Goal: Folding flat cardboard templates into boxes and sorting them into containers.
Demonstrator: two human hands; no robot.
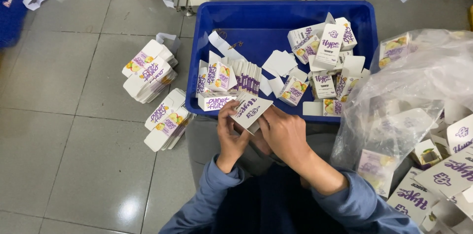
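Grey floor tiles surround a seated person whose left hand and right hand both grip a flat white-and-purple printed cardboard carton just above the near rim of a blue plastic crate of similar cartons; folded stacks lie left, a clear plastic bag right.

We count two hands, the left hand and the right hand, sharing one flat white-and-purple carton. We see one blue bin, one clear plastic bag and two stacks of flat cartons on the floor, the upper stack and the lower stack. Loose cartons in the bin are too jumbled to count exactly.
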